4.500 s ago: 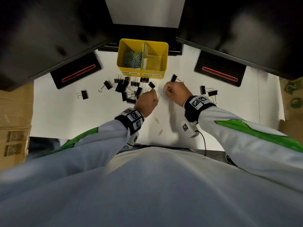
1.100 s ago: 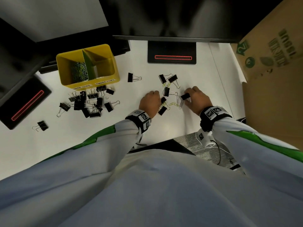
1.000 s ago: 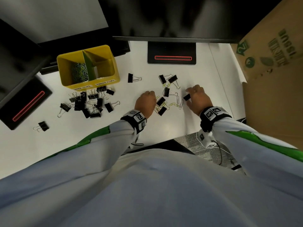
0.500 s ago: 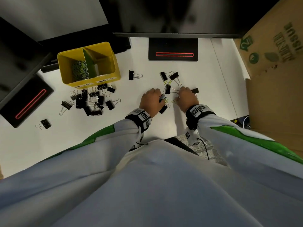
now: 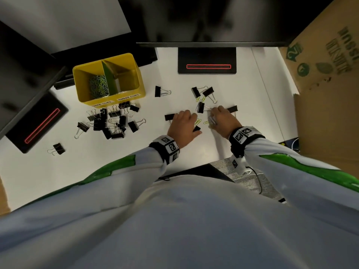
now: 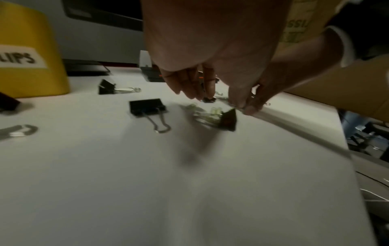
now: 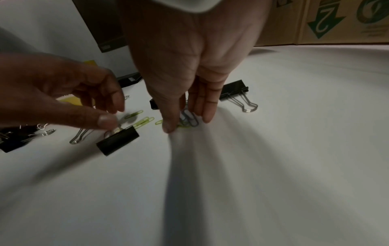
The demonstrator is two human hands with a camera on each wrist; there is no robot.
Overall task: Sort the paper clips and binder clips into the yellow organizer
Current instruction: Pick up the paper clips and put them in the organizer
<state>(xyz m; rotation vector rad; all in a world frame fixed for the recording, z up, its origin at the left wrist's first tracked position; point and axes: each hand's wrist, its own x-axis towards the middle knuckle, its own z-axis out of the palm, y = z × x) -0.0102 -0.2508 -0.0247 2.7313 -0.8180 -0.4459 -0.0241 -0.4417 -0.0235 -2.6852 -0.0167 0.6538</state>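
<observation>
Both hands are down on the white desk (image 5: 252, 98), working the small scatter of clips to the right of the yellow organizer (image 5: 108, 80). The right hand (image 7: 185, 69) has its fingers straight and pointing down, thumb and fingertips closing on a couple of grey paper clips (image 7: 189, 119) that lie with their long axes running away from the wrist camera; whether they are pinched or only pressed flat, I cannot tell. The left hand (image 7: 63, 93) reaches in beside it, thumb resting on the wire handle of a black binder clip (image 7: 118, 139), which lies tilted, its black spine toward the desk's near edge. Lime-green paper clips (image 7: 141, 122) lie between the two hands, slanting. Another binder clip (image 7: 233, 90) sits just beyond the right fingers, handles pointing right. The organizer's left compartment holds a heap of coloured paper clips (image 5: 98, 88), and a pile of binder clips (image 5: 110, 123) lies in front of it.
</observation>
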